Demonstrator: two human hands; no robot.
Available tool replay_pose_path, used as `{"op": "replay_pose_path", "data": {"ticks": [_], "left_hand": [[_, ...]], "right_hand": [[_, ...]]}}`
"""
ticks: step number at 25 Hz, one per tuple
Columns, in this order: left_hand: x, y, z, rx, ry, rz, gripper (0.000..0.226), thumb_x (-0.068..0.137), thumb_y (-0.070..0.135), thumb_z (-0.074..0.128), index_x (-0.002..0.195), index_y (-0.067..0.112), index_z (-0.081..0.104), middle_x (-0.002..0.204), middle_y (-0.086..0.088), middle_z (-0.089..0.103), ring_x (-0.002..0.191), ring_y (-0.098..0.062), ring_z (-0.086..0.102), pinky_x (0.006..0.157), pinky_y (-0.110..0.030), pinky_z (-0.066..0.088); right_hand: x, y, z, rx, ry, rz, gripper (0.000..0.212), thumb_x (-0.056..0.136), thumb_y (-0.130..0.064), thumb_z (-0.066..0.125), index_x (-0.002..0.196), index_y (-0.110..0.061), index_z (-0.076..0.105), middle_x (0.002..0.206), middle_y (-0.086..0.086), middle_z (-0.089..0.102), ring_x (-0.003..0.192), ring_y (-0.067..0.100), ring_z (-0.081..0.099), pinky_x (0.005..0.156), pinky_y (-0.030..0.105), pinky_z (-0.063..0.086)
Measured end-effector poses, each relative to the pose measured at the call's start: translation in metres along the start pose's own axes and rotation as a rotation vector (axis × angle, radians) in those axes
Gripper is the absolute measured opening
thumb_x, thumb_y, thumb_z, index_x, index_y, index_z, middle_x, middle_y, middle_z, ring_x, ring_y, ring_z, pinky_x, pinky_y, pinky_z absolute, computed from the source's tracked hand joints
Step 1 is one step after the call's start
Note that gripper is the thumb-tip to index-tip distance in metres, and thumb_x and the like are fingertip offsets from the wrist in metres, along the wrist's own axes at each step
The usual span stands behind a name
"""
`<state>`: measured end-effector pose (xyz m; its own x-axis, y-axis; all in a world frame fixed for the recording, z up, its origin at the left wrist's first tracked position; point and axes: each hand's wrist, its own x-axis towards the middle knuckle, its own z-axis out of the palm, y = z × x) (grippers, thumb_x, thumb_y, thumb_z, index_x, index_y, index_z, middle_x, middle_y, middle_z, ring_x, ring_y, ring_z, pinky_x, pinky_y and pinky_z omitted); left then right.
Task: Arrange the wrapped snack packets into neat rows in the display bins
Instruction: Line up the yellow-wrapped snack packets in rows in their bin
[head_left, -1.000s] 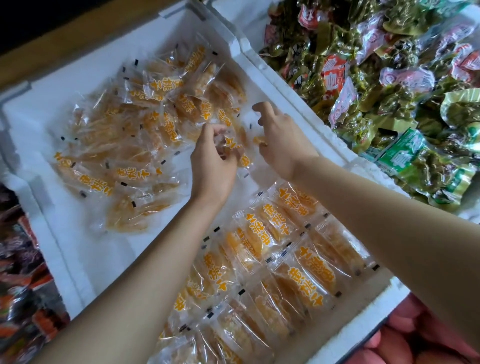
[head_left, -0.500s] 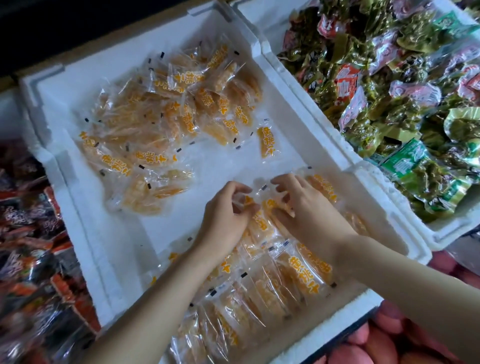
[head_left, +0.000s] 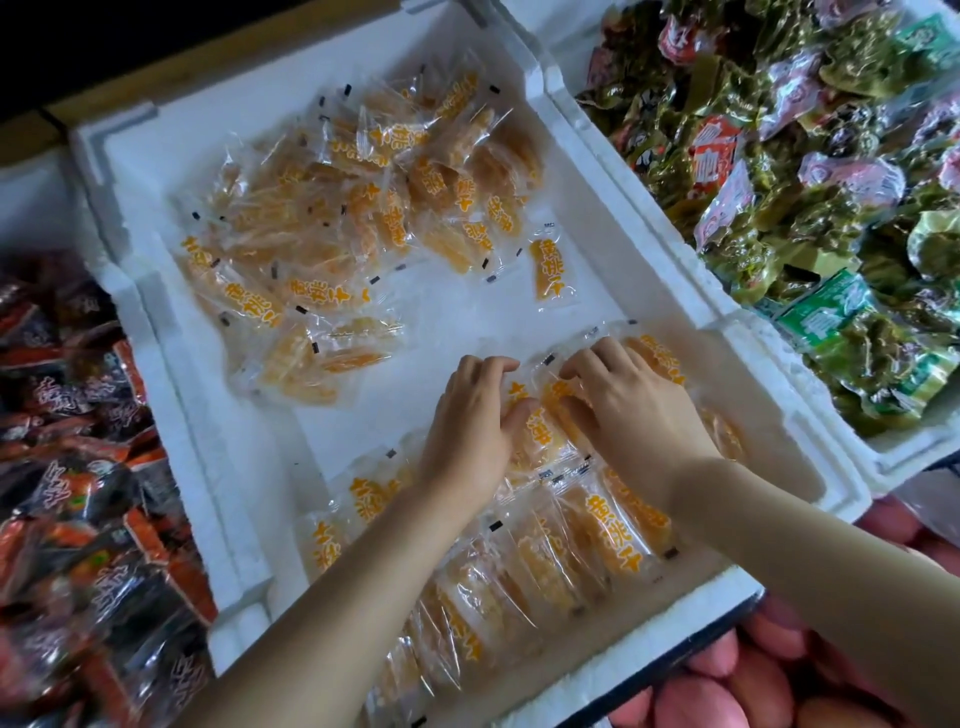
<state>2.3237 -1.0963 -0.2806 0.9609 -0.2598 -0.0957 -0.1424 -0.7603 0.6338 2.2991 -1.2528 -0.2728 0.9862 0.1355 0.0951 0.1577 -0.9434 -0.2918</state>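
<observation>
Fingers (head_left: 488, 366) of left hand (head_left: 470, 421) and right hand (head_left: 634, 410), moved from pile (head_left: 353, 208), grip row packets (head_left: 543, 426).

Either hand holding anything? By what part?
Nothing lifted. Left hand and right hand curl over far ends of orange snack packets in the white bin; pinch or press, cannot tell.

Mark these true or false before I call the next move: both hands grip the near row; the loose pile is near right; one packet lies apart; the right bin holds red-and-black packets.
1. The left hand and the right hand both grip packets in the near row. True.
2. The loose pile sits at the near right of the white bin. False: it is at the far left.
3. A single packet lies apart from the pile. True.
4. The right bin holds red-and-black packets. False: it holds green packets.
</observation>
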Motion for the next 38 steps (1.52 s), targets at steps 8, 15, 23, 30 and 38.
{"op": "replay_pose_path", "data": {"ticks": [8,15,23,30,38], "left_hand": [[-0.009,-0.003,-0.035,0.06,0.215,0.025,0.033,0.092,0.017,0.06,0.124,0.009,0.054,0.121,-0.009,0.051,0.112,-0.028,0.052,0.095,-0.042,0.043],[-0.005,-0.084,-0.094,0.422,0.344,-0.315,0.071,0.082,0.027,0.072,0.142,0.01,0.037,0.144,-0.015,0.04,0.133,-0.034,0.034,0.106,-0.043,0.026],[-0.005,-0.089,-0.092,0.682,0.012,-0.358,0.108,0.076,0.052,0.072,0.15,0.016,0.001,0.142,-0.019,0.036,0.131,-0.035,0.036,0.109,-0.038,0.025],[-0.017,-0.083,-0.083,0.527,0.082,-0.381,0.068,0.09,0.054,0.05,0.139,0.013,0.027,0.13,-0.014,0.046,0.118,-0.034,0.043,0.095,-0.037,0.032],[-0.026,-0.071,-0.088,-0.033,0.507,-0.286,0.032,0.099,0.024,0.045,0.129,0.019,0.053,0.099,-0.009,0.067,0.092,-0.028,0.062,0.072,-0.033,0.044]], "right_hand": [[0.023,-0.018,-0.006,0.036,0.074,-0.19,0.023,0.078,-0.007,0.07,0.099,-0.006,0.061,0.092,0.011,0.061,0.079,0.033,0.061,0.059,0.032,0.049],[0.102,-0.098,0.023,0.132,-0.127,-0.371,0.056,0.096,-0.014,0.047,0.146,-0.013,0.022,0.15,0.003,0.028,0.138,0.02,0.024,0.109,0.025,0.019],[0.114,-0.123,0.041,-0.099,-0.293,-0.34,0.063,0.089,-0.037,0.057,0.143,-0.02,0.028,0.136,0.004,0.037,0.119,0.025,0.043,0.088,0.033,0.042],[0.108,-0.095,0.03,-0.108,-0.298,-0.246,0.034,0.096,-0.035,0.048,0.128,-0.021,0.047,0.123,0.0,0.05,0.109,0.023,0.055,0.074,0.031,0.043],[0.087,-0.093,0.0,0.385,-0.182,-0.048,0.03,0.095,-0.035,0.048,0.119,-0.021,0.058,0.101,0.002,0.07,0.092,0.024,0.064,0.079,0.036,0.05]]}}
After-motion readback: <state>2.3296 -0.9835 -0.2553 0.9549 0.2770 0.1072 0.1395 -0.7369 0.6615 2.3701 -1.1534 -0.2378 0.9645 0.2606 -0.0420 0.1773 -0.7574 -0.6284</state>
